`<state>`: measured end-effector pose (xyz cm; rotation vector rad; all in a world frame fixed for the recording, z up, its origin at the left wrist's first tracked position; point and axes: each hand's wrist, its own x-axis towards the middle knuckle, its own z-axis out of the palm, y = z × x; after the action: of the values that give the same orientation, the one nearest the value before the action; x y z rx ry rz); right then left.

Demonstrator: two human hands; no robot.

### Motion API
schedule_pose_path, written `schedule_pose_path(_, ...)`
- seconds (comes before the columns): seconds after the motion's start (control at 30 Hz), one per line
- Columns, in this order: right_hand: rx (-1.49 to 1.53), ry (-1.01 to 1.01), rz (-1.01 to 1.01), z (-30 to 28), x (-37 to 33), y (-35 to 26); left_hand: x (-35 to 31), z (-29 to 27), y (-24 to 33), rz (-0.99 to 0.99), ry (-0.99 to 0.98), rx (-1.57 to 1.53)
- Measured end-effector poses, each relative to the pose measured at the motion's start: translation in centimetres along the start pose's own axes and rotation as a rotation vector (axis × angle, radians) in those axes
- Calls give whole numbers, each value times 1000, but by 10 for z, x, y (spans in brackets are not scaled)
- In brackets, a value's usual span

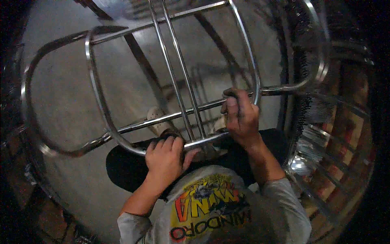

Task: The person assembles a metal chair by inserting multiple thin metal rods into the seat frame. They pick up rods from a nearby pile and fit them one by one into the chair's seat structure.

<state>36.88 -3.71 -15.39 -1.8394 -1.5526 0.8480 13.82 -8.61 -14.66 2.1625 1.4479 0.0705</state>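
A shiny tubular metal frame (pixel 162 118) spans the view in front of me, with rounded loops at both ends and two thin parallel rods (pixel 169 74) running down its middle. Its near curved bar passes just above my lap. My left hand (pixel 164 156) is closed over that bar, left of the two rods, with the thumb on the near side. Higher up, my right hand (pixel 242 118) grips the frame by its right corner, where the curved tube meets a long crossbar. Some of its fingertips are hidden behind the tubing.
Grey concrete floor (pixel 130 89) lies under the frame, crossed by dark shadows. My feet (pixel 156 118) show below the crossbar. On the right stand metal racks or bars (pixel 333 142) beside reddish-brown pieces and a bright reflective object (pixel 300 164). Dark clutter lines the left rim.
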Motion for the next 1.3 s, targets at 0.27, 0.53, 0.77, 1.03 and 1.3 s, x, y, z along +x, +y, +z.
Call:
schedule_pose_path(0.27,239,-200,107,-35,-23,23,9,-3,3,40,-133,9)
schedule_pose_path(0.53,128,-270,-39,-22,4,3,11,-10,9,58,-30,30)
schedule_pose_path(0.77,-20,-290,178,51,56,-45,7,4,13,1,127,77)
schedule_pose_path(1.03,-43,-41,94,98,75,-28,-1,11,10,62,418,170)
schedule_pose_path(1.3,-102,-23,101,101,83,-27,1,8,13,63,378,265)
